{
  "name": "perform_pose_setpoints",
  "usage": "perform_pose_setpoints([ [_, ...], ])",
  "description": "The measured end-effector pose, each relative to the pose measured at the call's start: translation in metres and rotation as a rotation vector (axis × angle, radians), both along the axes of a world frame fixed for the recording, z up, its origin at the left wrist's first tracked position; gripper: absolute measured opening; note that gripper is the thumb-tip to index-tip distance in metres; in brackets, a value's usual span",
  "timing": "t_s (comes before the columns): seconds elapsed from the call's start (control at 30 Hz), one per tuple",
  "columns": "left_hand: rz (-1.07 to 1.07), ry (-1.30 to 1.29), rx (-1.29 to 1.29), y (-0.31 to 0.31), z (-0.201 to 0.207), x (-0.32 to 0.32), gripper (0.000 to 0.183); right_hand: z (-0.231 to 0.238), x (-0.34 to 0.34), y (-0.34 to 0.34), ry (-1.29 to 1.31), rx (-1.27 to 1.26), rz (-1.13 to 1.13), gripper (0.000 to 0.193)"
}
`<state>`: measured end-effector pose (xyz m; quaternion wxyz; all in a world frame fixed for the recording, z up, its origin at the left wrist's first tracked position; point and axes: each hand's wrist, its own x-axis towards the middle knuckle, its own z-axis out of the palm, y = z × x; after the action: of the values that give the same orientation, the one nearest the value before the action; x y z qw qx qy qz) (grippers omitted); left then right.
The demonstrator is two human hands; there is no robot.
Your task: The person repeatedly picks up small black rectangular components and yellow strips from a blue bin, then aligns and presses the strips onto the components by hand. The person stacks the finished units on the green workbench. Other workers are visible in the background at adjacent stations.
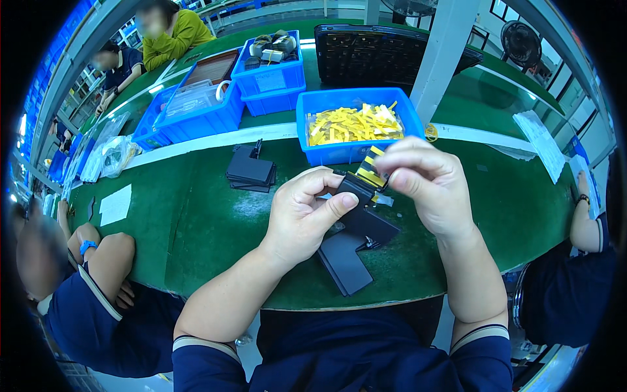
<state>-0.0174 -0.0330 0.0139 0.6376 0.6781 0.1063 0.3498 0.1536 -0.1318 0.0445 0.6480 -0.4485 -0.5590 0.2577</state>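
Observation:
My left hand (pixel 304 209) is closed around a flat black plastic part (pixel 353 187), its thumb pressed on the upper face. At the part's far end is a yellow-and-black striped piece (pixel 369 172). My right hand (pixel 431 186) is right beside that end, thumb and fingers curled together; whatever lies between its fingertips is too small to make out. Below my hands, several similar black L-shaped parts (pixel 345 262) lie overlapped on the green table (pixel 209 248). Another stack of black parts (pixel 251 168) sits farther off to the left.
Beyond my hands stands a blue bin (pixel 358 154) full of yellow strips. Other blue bins (pixel 269 81) stand at the back left, near a white metal post (pixel 445 59) and a large black tray (pixel 366 55). Co-workers sit on both sides; a white paper sheet (pixel 115 206) lies left.

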Motion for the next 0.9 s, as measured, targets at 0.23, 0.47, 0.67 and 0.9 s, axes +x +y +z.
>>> perform_pose_setpoints([
  [0.23,0.005,-0.142,-0.04,0.003,-0.003,0.002,0.015,-0.004,-0.004,0.004,0.323,-0.261,0.094,0.061],
  [0.47,-0.13,-0.008,0.031,-0.001,0.001,-0.006,0.015,0.0,-0.007,-0.002,-0.107,-0.094,-0.005,0.046],
  [0.67,-0.166,0.112,0.311,0.001,0.008,-0.007,0.016,0.009,0.01,-0.004,-0.007,-0.153,0.323,0.01],
  [0.9,-0.11,0.111,0.501,-0.003,0.01,-0.005,0.019,0.01,0.013,-0.006,0.012,-0.231,0.364,0.009],
])
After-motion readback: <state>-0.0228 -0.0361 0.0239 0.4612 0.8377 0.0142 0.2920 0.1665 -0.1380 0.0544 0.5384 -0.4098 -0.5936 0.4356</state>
